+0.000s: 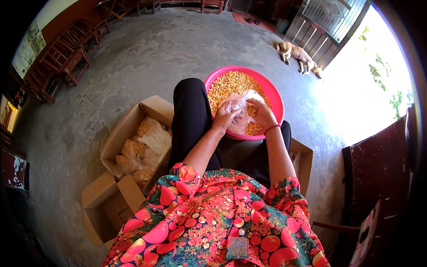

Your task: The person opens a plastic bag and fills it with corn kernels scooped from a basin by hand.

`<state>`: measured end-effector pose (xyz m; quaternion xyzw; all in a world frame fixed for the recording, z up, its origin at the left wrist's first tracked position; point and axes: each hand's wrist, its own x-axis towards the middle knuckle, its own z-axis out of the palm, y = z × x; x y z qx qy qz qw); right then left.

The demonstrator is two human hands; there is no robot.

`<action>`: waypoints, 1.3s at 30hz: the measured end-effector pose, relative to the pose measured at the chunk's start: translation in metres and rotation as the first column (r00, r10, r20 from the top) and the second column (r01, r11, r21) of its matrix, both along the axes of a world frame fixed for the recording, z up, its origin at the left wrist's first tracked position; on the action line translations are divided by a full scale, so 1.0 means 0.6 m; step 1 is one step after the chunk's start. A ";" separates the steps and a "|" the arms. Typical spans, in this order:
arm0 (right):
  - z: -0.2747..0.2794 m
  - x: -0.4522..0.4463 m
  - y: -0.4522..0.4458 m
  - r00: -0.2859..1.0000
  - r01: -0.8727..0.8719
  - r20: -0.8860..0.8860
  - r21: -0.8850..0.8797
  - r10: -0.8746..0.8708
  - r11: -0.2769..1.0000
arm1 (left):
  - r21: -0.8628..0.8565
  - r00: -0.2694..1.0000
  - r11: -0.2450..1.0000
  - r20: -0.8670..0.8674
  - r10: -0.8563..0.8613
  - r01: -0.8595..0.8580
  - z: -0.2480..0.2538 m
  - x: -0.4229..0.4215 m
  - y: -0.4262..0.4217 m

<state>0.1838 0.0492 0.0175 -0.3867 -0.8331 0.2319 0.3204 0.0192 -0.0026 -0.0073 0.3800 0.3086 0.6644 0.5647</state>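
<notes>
A clear plastic bag (240,107) is held over a pink basin (278,100) of yellow corn kernels (232,83). My left hand (224,117) grips the bag's left side, fingers curled into the film. On the opposite side, my right hand (264,115), with a red bracelet at the wrist, has its fingers bent round the bag's edge; some fingertips are hidden. The bag looks thin and crumpled. I cannot tell whether any kernels are inside it. The basin sits in front of me between my knees.
At left, a cardboard box (112,141) holds several filled bags (133,149), beside another open box (100,196). A further box (304,167) stands by my right leg. A dog (299,54) lies near the bright doorway. Wooden chairs (66,60) line the left wall.
</notes>
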 end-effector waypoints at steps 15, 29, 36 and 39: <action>0.005 0.037 -0.033 0.978 0.182 0.076 -0.773 -0.196 0.608 | -0.108 0.998 0.994 0.057 -0.010 0.016 0.016 -0.005 -0.010; -0.019 0.058 0.010 0.833 0.166 -0.365 -0.553 -0.416 0.817 | -0.040 0.998 0.999 0.064 -0.005 0.007 0.021 -0.003 -0.013; -0.094 0.073 0.017 0.742 0.369 0.649 -0.187 -0.168 0.910 | -0.035 0.998 0.998 0.028 -0.047 0.048 0.005 -0.006 -0.003; -0.159 0.072 0.050 0.648 0.292 0.758 -0.157 -0.075 0.943 | -0.054 0.998 0.998 0.055 -0.024 0.027 0.008 -0.005 -0.005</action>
